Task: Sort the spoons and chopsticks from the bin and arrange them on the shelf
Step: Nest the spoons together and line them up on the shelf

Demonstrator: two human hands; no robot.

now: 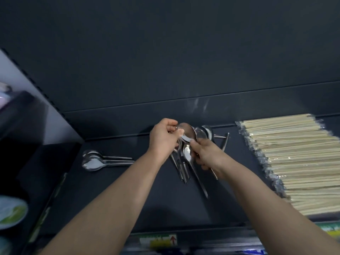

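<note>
A bunch of steel spoons (pixel 185 155) is held over the middle of the dark shelf (pixel 114 196), bowls up and handles pointing toward me. My left hand (pixel 163 138) pinches the bowl of the top spoon (pixel 187 133) between thumb and fingers. My right hand (pixel 207 153) grips the bunch from the right side, partly hiding it. Two spoons (pixel 93 161) lie side by side at the left of the shelf, handles pointing right. More spoons (pixel 207 132) lie behind my right hand. Wrapped wooden chopsticks (pixel 298 159) lie in a wide row at the right.
The shelf's dark back panel (pixel 165 61) rises behind the cutlery. A dark box-like block (pixel 38 162) stands at the shelf's left end. Pale plates or bowls (pixel 11 212) sit at the far left edge. A price label strip (pixel 158 240) runs along the shelf's front.
</note>
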